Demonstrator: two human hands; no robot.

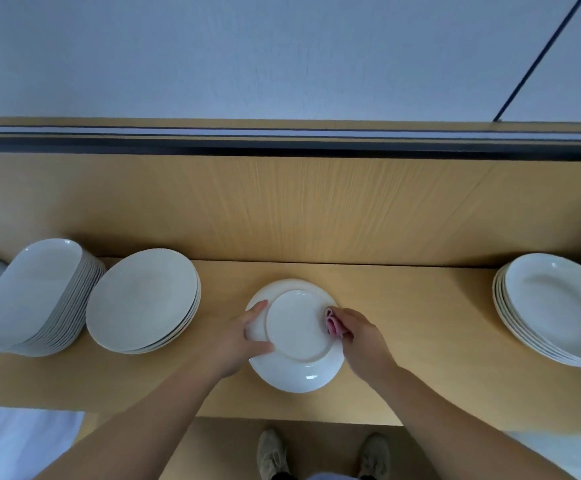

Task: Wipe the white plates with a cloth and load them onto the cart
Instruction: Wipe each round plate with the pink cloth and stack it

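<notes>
White plate [296, 336] upside-down by front edge of counter [403, 341]; left hand [244, 341] round its rim, right hand [358, 337] round pink cloth [333, 325].

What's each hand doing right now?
Left hand: fingers grip the rim of the white plate.
Right hand: fingers pinch the pink cloth against that plate.

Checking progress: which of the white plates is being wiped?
The lone middle plate: left hand grips its rim, right hand holds the pink cloth on it. The others sit in stacks.
</notes>
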